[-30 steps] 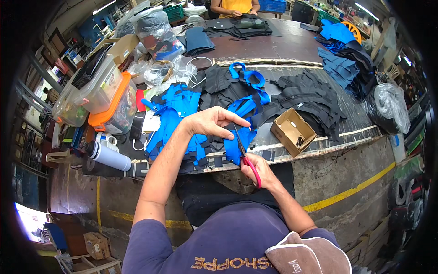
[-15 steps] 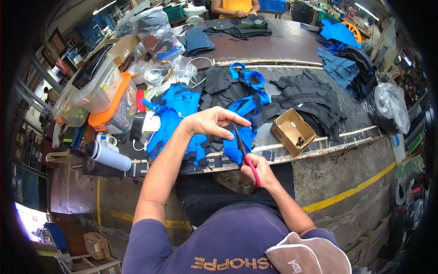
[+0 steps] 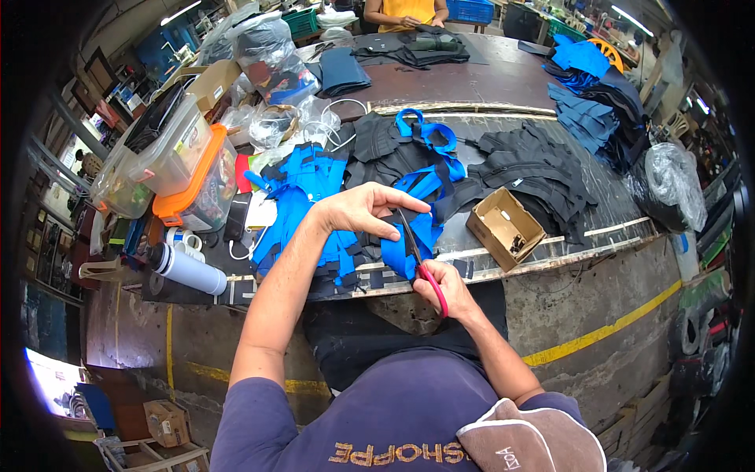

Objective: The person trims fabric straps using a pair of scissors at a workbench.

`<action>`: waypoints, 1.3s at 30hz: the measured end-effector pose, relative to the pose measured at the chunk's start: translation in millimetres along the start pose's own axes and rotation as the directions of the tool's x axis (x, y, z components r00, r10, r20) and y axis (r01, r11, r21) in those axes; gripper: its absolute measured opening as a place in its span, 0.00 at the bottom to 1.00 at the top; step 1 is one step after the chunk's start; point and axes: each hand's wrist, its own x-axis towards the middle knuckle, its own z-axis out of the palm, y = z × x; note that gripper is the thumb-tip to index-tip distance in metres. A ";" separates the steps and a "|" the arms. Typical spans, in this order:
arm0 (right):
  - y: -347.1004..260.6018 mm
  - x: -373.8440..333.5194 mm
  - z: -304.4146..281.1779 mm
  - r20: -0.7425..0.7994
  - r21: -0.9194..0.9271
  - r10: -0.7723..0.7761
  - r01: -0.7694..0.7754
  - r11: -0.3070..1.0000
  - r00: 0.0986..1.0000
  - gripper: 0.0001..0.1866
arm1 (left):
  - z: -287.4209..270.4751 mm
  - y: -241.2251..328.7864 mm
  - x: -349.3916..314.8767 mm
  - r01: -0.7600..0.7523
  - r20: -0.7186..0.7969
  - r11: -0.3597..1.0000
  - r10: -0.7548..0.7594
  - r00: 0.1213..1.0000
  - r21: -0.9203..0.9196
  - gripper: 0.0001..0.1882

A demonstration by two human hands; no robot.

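Observation:
My left hand [image 3: 355, 212] is raised over the near edge of the table, its thumb and fingers curved around a blue strap [image 3: 395, 256] with a black piece at its top. In my right hand [image 3: 454, 296] is a pair of scissors [image 3: 433, 286] with red handles. Their dark blades point up and away from me and lie against the strap beside my left fingertips; whether they are cutting into it I cannot tell. Left of the strap lies a heap of blue strips [image 3: 311, 177] with black ends. A longer blue webbing strap [image 3: 448, 145] curls behind my hands.
An open cardboard box [image 3: 503, 230] stands right of my hands, before piled black zippered pieces [image 3: 535, 177]. At the left are a pale bottle [image 3: 189, 269], a mug [image 3: 185, 240] and plastic bins with an orange lid [image 3: 185, 200]. A person in yellow [image 3: 405, 12] works across the table.
Both hands have shifted very slightly left, with the scissors and the strap. My grip on each looks the same.

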 end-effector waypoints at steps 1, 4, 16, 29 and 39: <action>0.1 0.5 -0.4 0.000 0.000 -0.013 0.013 1.000 1.000 0.25 | 0.6 0.2 0.2 0.000 0.000 1.000 0.000 1.000 0.000 0.36; 2.4 -0.1 -0.3 -0.004 0.020 -0.008 0.008 1.000 1.000 0.24 | 2.6 0.3 0.9 -0.045 0.002 0.999 0.045 0.999 0.020 0.37; -31.6 33.5 7.0 -0.272 0.189 -0.119 0.174 0.966 0.955 0.15 | 8.0 -2.5 3.3 -0.075 -0.231 0.996 0.084 0.969 0.048 0.40; -90.3 66.4 -12.8 -0.047 0.583 -0.229 0.213 0.784 0.972 0.13 | 32.6 27.1 -16.3 -0.389 -0.349 0.877 0.284 0.893 -0.283 0.36; -68.0 58.7 -8.8 -0.145 0.376 -0.136 0.182 0.908 0.980 0.11 | 33.5 46.2 -6.7 -0.213 -0.686 0.975 0.194 0.701 0.058 0.09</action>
